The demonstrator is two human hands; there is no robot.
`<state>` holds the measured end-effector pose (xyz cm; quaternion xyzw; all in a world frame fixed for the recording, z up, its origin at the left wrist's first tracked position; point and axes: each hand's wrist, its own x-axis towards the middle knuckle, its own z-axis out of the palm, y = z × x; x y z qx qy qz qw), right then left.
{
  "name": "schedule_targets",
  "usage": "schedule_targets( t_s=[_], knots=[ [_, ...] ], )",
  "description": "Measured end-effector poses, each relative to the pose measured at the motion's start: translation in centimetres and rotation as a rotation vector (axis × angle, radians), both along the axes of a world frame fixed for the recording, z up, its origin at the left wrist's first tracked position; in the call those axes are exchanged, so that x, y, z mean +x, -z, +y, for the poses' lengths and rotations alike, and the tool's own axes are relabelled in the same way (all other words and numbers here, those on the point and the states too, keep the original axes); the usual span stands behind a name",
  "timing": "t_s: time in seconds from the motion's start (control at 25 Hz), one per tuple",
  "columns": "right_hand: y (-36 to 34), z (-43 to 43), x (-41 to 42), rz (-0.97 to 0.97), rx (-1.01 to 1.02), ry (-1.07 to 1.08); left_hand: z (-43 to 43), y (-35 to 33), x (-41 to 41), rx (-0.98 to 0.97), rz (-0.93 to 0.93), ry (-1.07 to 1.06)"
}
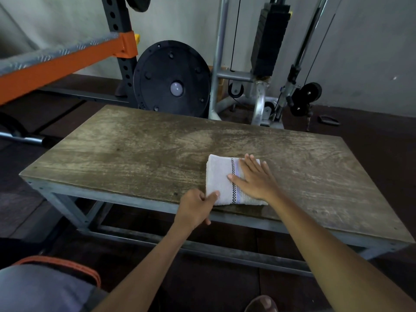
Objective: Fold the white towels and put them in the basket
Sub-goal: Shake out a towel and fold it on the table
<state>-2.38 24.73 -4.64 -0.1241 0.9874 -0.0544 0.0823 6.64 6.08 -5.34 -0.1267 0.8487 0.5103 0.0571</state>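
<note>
A folded white towel (221, 176) with a checked black and purple stripe lies on the wooden table (144, 149), close to its near edge. My left hand (198, 207) pinches the towel's near left corner between thumb and fingers. My right hand (255, 179) lies flat on the towel's right half, fingers spread, pressing it down. At the bottom left corner an orange rim (67, 265) around grey cloth shows; I cannot tell whether it is the basket.
The table has a grey metal frame (74, 210). Behind it stand a black weight plate (172, 78), an orange and black rack (67, 57) and a cable machine with a weight stack (269, 39). A barbell end (29, 138) lies on the dark floor at left.
</note>
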Motion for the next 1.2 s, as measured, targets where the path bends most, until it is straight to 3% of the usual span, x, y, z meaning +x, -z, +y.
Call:
schedule_targets(
  t_s=[0.12, 0.2, 0.28, 0.36, 0.52, 0.72, 0.92, 1.04, 1.2],
  knots=[
    [-0.3, 0.0, 0.4, 0.158, 0.013, 0.055, 0.2, -0.7, -0.5, -0.259, 0.315, -0.122],
    [0.2, -0.3, 0.8, 0.205, 0.003, 0.077, 1.2, -1.3, -2.7, -0.486, 0.515, 0.062],
    [1.0, -0.4, 0.9, 0.118, -0.028, 0.082, 2.3, -1.0, -5.5, -0.731, 0.456, 0.35],
    [1.9, -0.2, 0.5, 0.048, -0.098, 0.081, 2.2, 0.4, -7.5, -0.831, 0.268, 0.481],
    [2.0, 0.8, -0.6, -0.032, -0.385, 0.12, 1.7, 2.0, -9.4, -0.814, 0.213, 0.441],
    [2.0, 2.5, -0.2, -0.041, -0.695, 0.345, -1.0, 2.2, -7.8, -0.615, 0.188, 0.286],
    [1.1, 2.5, 2.4, 0.067, -0.315, 0.458, -0.7, 0.7, -6.6, -0.425, 0.156, 0.163],
    [-0.6, 1.3, 3.1, -0.006, -0.331, 0.502, 1.0, -0.4, -7.4, -0.225, 0.061, 0.111],
    [-0.6, 1.2, 2.0, -0.12, -0.455, 0.562, 1.5, -0.3, -8.0, -0.168, 0.001, 0.059]
  ],
)
